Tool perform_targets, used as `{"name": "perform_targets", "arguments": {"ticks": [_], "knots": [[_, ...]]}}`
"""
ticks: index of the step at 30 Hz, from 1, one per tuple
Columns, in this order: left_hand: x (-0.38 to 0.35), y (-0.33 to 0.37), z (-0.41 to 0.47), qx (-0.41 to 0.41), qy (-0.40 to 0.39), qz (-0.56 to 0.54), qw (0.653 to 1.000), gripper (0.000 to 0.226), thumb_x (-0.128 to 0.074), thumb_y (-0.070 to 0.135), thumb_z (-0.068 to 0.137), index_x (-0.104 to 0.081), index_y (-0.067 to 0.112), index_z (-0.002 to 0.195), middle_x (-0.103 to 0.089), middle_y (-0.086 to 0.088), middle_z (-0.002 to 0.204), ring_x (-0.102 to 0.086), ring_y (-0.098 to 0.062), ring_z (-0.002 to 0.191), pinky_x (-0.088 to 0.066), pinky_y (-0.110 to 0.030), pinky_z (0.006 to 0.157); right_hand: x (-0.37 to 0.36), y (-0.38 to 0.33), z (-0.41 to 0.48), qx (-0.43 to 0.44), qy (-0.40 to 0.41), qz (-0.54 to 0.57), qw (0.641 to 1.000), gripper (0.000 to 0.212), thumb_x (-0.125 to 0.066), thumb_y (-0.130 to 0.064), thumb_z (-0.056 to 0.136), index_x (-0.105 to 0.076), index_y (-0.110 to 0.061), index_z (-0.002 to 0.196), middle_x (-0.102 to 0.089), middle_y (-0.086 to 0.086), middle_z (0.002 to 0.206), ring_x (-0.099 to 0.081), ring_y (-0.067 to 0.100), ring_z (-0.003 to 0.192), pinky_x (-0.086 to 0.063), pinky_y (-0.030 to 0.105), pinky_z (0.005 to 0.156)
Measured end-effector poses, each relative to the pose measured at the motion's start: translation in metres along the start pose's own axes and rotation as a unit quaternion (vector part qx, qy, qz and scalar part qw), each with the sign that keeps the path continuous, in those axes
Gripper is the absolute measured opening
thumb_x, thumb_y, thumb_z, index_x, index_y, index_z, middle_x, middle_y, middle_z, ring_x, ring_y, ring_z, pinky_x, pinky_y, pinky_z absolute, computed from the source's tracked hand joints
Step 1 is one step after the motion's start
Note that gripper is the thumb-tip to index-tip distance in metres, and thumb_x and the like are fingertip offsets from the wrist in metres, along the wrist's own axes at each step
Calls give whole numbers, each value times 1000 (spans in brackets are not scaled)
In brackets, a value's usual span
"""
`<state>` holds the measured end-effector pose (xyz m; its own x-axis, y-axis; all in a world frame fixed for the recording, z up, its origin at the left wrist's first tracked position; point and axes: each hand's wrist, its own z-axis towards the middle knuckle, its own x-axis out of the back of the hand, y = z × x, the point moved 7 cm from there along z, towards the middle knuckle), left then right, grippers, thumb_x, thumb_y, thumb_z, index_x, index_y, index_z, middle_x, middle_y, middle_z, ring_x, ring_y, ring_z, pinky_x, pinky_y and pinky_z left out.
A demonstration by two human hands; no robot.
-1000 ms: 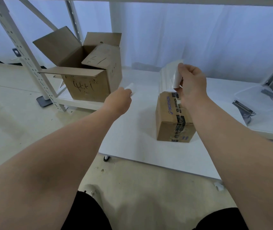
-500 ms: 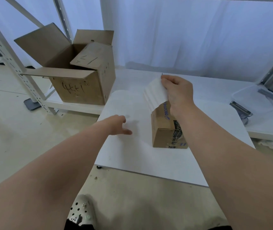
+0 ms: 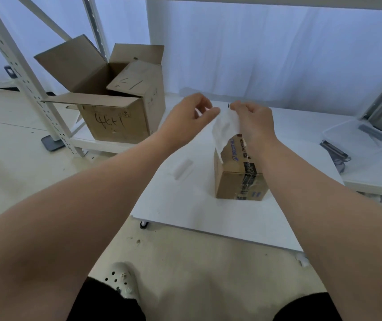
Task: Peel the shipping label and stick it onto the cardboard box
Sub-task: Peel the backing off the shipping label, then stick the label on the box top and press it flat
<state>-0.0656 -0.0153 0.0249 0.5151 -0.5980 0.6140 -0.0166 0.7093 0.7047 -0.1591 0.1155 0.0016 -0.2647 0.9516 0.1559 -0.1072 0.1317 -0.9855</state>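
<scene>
White and limp, the shipping label [image 3: 226, 128] hangs in the air above the small cardboard box [image 3: 237, 174], its upper edge pinched at both corners; the right hand [image 3: 253, 122] has thumb and forefinger closed on the top right corner, the other fingers curled in behind; the left hand [image 3: 186, 122] meets the top left corner with thumb and forefinger tips drawn together, though blur makes it hard to say how firm that grip is. The label's lower edge droops to the far top edge of the box, and whether it touches the cardboard cannot be told. The box stands upright on the white counter [image 3: 208, 214], sealed with dark printed tape and bearing blue lettering on top; a small white strip [image 3: 183, 169] lies flat on the counter to its left, apart from it. Further back on the left, a larger open carton [image 3: 116, 107] with marker scrawl on its front sits on the lowest shelf of a metal rack [image 3: 18, 72]; a clear plastic tray [image 3: 359, 135] rests at the far right.
</scene>
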Motion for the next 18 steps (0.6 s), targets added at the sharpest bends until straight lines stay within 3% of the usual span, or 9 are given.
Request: {"name": "perform_targets", "arguments": {"ticks": [2, 4, 6, 9, 13, 18], "knots": [[-1, 13, -4, -34, -27, 47, 998, 43, -65, 48, 82, -55, 18, 111, -55, 5, 105, -51, -9, 87, -42, -15, 73, 0, -4, -6, -16, -16, -10, 1000, 32, -53, -34, 90, -70, -7, 92, -68, 13, 101, -61, 22, 89, -49, 37, 82], [-8, 17, -10, -66, -55, 137, 987, 60, -70, 55, 74, -51, 17, 117, -52, 3, 111, -49, -12, 95, -43, -23, 83, -2, -7, -11, -32, -36, 17, 999, 28, -51, -40, 89, -69, -18, 91, -67, 2, 106, -62, 22, 101, -51, 40, 90], [-15, 17, -16, -88, -57, 217, 971, 66, -70, 55, 72, -48, 14, 119, -51, -1, 115, -47, -17, 101, -40, -30, 89, 0, -8, -15, -51, -42, 61, 996, 32, -51, -36, 90, -68, -10, 97, -64, 6, 102, -63, 24, 96, -55, 39, 81], [-13, 17, -19, -99, -12, 236, 967, 57, -69, 48, 76, -49, 10, 114, -53, -6, 113, -49, -24, 103, -39, -34, 89, 2, -10, -22, -69, -59, 120, 989, 24, -50, -25, 93, -63, -5, 90, -58, 13, 100, -61, 25, 86, -59, 32, 62], [-6, 26, -20, -130, 58, 227, 963, 33, -61, 37, 85, -55, 9, 102, -58, -6, 101, -52, -24, 94, -37, -31, 81, 5, -11, -27, -78, -74, 161, 981, 14, -50, -14, 92, -58, -4, 87, -57, 14, 90, -63, 25, 74, -61, 34, 64], [-7, 26, -15, -101, 68, 220, 968, 17, -56, 28, 88, -61, 13, 92, -62, 0, 94, -56, -20, 91, -34, -26, 77, 11, -10, -26, -85, -79, 142, 983, 10, -51, -10, 91, -59, -8, 85, -61, 12, 86, -64, 24, 69, -60, 36, 66]]}}
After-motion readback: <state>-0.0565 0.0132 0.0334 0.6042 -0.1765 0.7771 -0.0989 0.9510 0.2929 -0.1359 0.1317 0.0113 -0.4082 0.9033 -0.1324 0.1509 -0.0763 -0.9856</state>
